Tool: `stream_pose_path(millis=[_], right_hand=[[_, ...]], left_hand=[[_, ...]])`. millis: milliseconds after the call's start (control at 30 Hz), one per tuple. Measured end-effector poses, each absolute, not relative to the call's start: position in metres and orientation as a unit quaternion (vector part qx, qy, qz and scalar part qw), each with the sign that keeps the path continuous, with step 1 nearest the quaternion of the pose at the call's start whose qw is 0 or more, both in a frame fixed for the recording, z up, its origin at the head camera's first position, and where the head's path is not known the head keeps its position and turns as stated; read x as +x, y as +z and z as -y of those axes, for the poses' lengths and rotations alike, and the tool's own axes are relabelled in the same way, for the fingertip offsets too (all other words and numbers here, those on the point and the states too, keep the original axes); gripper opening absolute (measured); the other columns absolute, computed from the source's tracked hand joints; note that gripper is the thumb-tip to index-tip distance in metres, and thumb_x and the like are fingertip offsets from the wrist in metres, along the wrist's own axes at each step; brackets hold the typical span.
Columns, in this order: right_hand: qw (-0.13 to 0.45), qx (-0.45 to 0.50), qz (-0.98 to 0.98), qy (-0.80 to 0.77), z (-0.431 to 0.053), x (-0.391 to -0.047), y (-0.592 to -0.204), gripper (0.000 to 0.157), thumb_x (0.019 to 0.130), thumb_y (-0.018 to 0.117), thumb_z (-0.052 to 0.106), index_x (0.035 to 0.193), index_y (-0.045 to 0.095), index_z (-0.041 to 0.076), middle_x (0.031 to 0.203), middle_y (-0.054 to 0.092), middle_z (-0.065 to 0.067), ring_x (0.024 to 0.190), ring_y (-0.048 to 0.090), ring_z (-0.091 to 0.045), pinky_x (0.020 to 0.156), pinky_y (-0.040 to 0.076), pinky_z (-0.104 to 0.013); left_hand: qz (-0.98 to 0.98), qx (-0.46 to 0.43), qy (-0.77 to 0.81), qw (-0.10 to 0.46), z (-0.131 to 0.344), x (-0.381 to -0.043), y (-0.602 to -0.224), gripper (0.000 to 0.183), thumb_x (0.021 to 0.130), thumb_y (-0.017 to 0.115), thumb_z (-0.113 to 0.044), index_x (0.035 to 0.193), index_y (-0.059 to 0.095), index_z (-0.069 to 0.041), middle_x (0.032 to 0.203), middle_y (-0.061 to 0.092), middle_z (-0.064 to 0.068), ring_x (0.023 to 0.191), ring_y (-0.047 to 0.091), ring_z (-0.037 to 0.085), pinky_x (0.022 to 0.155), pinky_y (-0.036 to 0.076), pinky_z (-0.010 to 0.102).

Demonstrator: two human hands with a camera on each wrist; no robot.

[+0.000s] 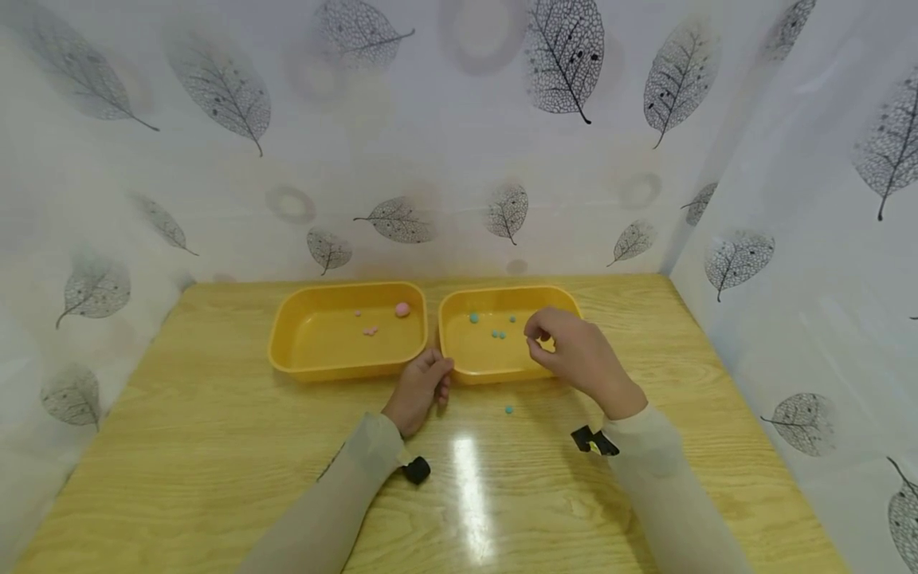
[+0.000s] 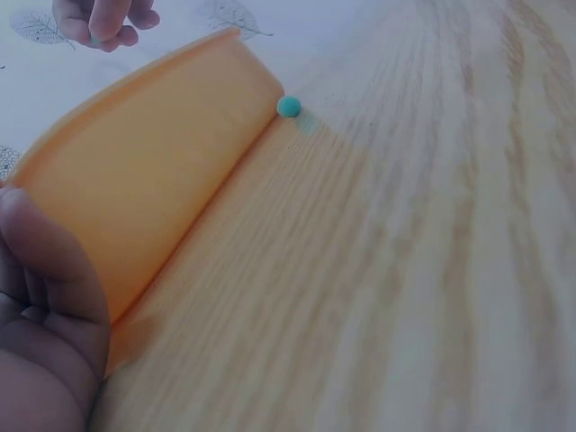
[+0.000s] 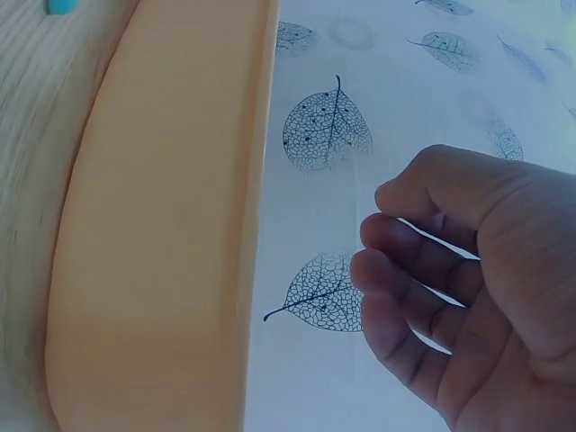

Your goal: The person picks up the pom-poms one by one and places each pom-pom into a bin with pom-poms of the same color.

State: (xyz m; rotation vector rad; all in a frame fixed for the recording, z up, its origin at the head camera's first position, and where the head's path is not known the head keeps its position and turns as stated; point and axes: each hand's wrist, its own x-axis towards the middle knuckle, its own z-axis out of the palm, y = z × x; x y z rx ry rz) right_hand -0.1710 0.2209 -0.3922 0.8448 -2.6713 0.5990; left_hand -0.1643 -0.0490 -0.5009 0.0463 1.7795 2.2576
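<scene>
My left hand [image 1: 421,389] pinches the near left corner of the right-hand yellow tray [image 1: 502,375], thumb at the rim. Inside that tray lie several small teal balls [image 1: 474,318]. Over its right side hovers my right hand [image 1: 577,355], thumb and forefinger drawn together. A speck of teal, a small ball [image 2: 95,41], shows at those fingertips in the left wrist view; the fingers mostly hide it. In the right wrist view the right fingers [image 3: 396,234] are curled above the tray's rim. One loose teal ball [image 1: 509,410] sits on the table in front of the tray.
A second yellow tray [image 1: 344,372] stands to the left, holding a larger pink ball [image 1: 402,309] and several small pink ones [image 1: 370,331]. Both trays are on a wood-grain table [image 1: 215,462]. A leaf-print curtain [image 1: 445,159] encloses the back and sides.
</scene>
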Motion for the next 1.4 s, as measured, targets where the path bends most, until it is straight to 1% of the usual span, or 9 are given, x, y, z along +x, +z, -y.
stream_pose_path(millis=[233, 433, 567, 733, 867, 1033, 1167, 1300, 1400], right_hand=[[0.135, 0.292, 0.925, 0.204, -0.219, -0.171, -0.396, 0.007, 0.093, 0.070, 0.007, 0.097, 0.068, 0.013, 0.092, 0.067, 0.001, 0.082, 0.063, -0.022, 0.066, 0.052, -0.034], [0.152, 0.301, 0.923, 0.188, -0.222, -0.176, -0.399, 0.010, 0.093, 0.067, 0.005, 0.099, 0.069, 0.012, 0.095, 0.070, -0.002, 0.082, 0.064, -0.021, 0.066, 0.054, -0.034], [0.152, 0.308, 0.923, 0.171, -0.226, -0.186, -0.400, 0.009, 0.094, 0.068, 0.006, 0.100, 0.069, 0.012, 0.096, 0.070, -0.002, 0.084, 0.065, -0.020, 0.067, 0.055, -0.035], [0.132, 0.314, 0.923, 0.181, -0.227, -0.202, -0.393, 0.004, 0.096, 0.073, 0.011, 0.098, 0.069, 0.012, 0.093, 0.070, -0.001, 0.085, 0.066, -0.023, 0.073, 0.055, -0.037], [0.115, 0.321, 0.923, 0.178, -0.225, -0.220, -0.383, 0.004, 0.096, 0.072, 0.012, 0.097, 0.069, 0.013, 0.092, 0.070, -0.001, 0.086, 0.067, -0.025, 0.076, 0.056, -0.038], [0.071, 0.327, 0.929, 0.160, -0.220, -0.247, -0.373, 0.006, 0.096, 0.065, 0.007, 0.101, 0.069, 0.008, 0.096, 0.070, -0.004, 0.086, 0.065, -0.023, 0.078, 0.055, -0.040], [0.018, 0.329, 0.934, 0.139, -0.213, -0.269, -0.368, 0.011, 0.097, 0.060, 0.004, 0.100, 0.069, 0.008, 0.095, 0.068, -0.003, 0.082, 0.060, -0.021, 0.075, 0.051, -0.040], [-0.050, 0.346, 0.931, 0.107, -0.205, -0.286, -0.369, 0.011, 0.098, 0.062, 0.005, 0.099, 0.072, 0.009, 0.095, 0.066, -0.002, 0.082, 0.057, -0.020, 0.077, 0.050, -0.039], [-0.105, 0.363, 0.922, 0.084, -0.197, -0.295, -0.374, 0.009, 0.098, 0.066, 0.009, 0.096, 0.074, 0.012, 0.092, 0.067, 0.001, 0.082, 0.057, -0.015, 0.080, 0.052, -0.036]], left_hand=[[-0.611, 0.009, 0.780, 0.136, 0.050, -0.162, -0.501, 0.024, 0.106, 0.058, -0.017, 0.085, 0.050, -0.010, 0.077, 0.052, 0.003, 0.061, 0.048, 0.015, 0.053, 0.044, 0.025], [-0.612, 0.016, 0.780, 0.130, 0.048, -0.163, -0.498, 0.023, 0.106, 0.057, -0.016, 0.085, 0.050, -0.010, 0.076, 0.052, 0.003, 0.060, 0.048, 0.015, 0.052, 0.044, 0.025], [-0.608, 0.014, 0.783, 0.128, 0.045, -0.165, -0.497, 0.024, 0.105, 0.058, -0.016, 0.084, 0.050, -0.009, 0.075, 0.052, 0.003, 0.059, 0.048, 0.014, 0.051, 0.044, 0.025], [-0.603, 0.015, 0.787, 0.129, 0.044, -0.168, -0.498, 0.024, 0.105, 0.058, -0.015, 0.084, 0.050, -0.009, 0.075, 0.052, 0.003, 0.058, 0.048, 0.014, 0.052, 0.043, 0.025], [-0.599, 0.011, 0.791, 0.127, 0.045, -0.168, -0.497, 0.024, 0.105, 0.058, -0.014, 0.084, 0.050, -0.009, 0.075, 0.052, 0.004, 0.058, 0.048, 0.015, 0.051, 0.043, 0.024], [-0.599, 0.006, 0.790, 0.131, 0.046, -0.169, -0.497, 0.023, 0.105, 0.058, -0.013, 0.083, 0.050, -0.009, 0.075, 0.052, 0.003, 0.058, 0.048, 0.015, 0.051, 0.043, 0.024], [-0.602, 0.004, 0.787, 0.133, 0.046, -0.167, -0.497, 0.024, 0.105, 0.057, -0.014, 0.083, 0.050, -0.009, 0.075, 0.052, 0.003, 0.059, 0.048, 0.014, 0.051, 0.043, 0.024], [-0.603, 0.003, 0.786, 0.138, 0.047, -0.166, -0.498, 0.024, 0.106, 0.057, -0.014, 0.083, 0.050, -0.009, 0.074, 0.052, 0.003, 0.058, 0.048, 0.014, 0.052, 0.043, 0.024], [-0.601, 0.003, 0.787, 0.139, 0.048, -0.165, -0.499, 0.024, 0.106, 0.057, -0.014, 0.083, 0.050, -0.010, 0.074, 0.053, 0.003, 0.058, 0.048, 0.014, 0.052, 0.044, 0.024]])
